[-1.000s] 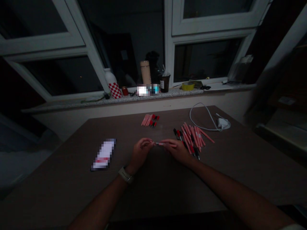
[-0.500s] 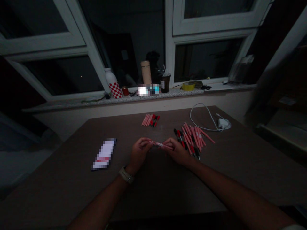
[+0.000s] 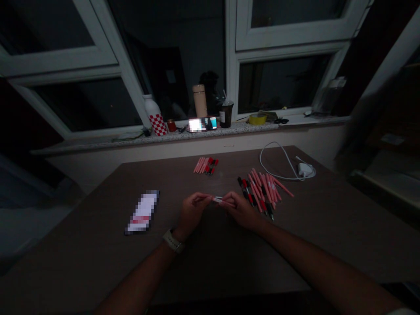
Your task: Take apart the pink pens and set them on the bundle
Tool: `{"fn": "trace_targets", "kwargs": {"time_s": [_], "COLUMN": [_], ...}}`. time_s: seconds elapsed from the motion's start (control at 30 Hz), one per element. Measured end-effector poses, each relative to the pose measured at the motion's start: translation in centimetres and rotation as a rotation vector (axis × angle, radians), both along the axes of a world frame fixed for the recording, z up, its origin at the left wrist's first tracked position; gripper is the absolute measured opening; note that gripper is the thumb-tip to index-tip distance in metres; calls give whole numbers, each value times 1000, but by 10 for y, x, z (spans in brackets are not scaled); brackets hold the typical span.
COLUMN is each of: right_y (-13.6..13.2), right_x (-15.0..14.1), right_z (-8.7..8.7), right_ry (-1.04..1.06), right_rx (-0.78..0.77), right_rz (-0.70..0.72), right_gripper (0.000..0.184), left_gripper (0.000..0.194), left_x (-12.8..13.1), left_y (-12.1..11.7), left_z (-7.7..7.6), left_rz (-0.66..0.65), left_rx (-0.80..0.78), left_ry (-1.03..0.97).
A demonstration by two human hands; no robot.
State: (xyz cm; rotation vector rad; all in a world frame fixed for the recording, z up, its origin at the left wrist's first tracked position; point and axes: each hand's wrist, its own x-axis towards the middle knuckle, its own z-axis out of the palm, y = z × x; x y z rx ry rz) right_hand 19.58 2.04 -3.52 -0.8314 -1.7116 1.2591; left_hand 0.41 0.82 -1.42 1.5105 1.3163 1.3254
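A pink pen (image 3: 217,199) is held level between my two hands over the middle of the table. My left hand (image 3: 193,209) is closed, pinching its left end between thumb and fingers. The other end sits in the closed fingers of my right hand (image 3: 241,211). A pale, shiny stretch shows between the fingertips; whether the pen is in one piece or parted, I cannot tell. Just right of my right hand lies a loose pile of pink, red and black pens (image 3: 269,186). Farther back, a neat row of pink and red-black pens (image 3: 201,165) rests on the table.
A phone (image 3: 142,212) lies on the table (image 3: 98,253) at left. A white cable with a charger (image 3: 305,169) is at back right. The windowsill (image 3: 177,134) bears a checked bottle (image 3: 154,114), a beige flask (image 3: 199,100), a dark cup (image 3: 226,114) and yellow tape (image 3: 257,119).
My left fingers have shifted slightly along the pen toward my right hand. A pale stretch of it now shows between the fingertips. The pens on the table have stayed put.
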Motion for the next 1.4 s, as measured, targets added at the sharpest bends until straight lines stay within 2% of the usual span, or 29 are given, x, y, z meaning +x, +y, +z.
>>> {"fn": "trace_targets", "kwargs": {"time_s": [0.17,0.33,0.5,0.6,0.73,0.8,0.9,1.03,1.13,1.23,1.4], "right_y": [-1,-1,-1,-2,1,5,10,14,15,16,19], "right_x": [2,2,1,1,3,4,5,6,7,9,11], "right_z": [2,6,6,6,9,9,7,4,2,1,-1], "right_ry": [-73,-130,-182,-120,46,110,161,162,70,-126,-436], "right_rx": [53,98,166,155,130,124,121,137,168,236,424], "right_rz": [-33,-6,49,11,-138,-238,-360,-396,-399,-395,-305], "right_gripper": [29,30,29,25,20,23,28,27,21,12,21], "left_gripper": [22,28,36,38,36,31,23,23,25,24,20], "left_x": [0,-1,-1,-2,-8,-11,-15,-14,-13,-13,-13], "left_y": [-6,-9,-9,-7,2,6,10,10,9,8,8], "left_z": [5,5,2,1,-3,-5,-8,-14,-18,-19,-16], "left_rz": [-34,-142,-222,-171,-5,62,80,41,40,38,-6], "left_rx": [107,242,258,199,155,194,268,249,226,221,227], "left_ry": [189,357,374,311,290,383,601,814,897,924,962]}}
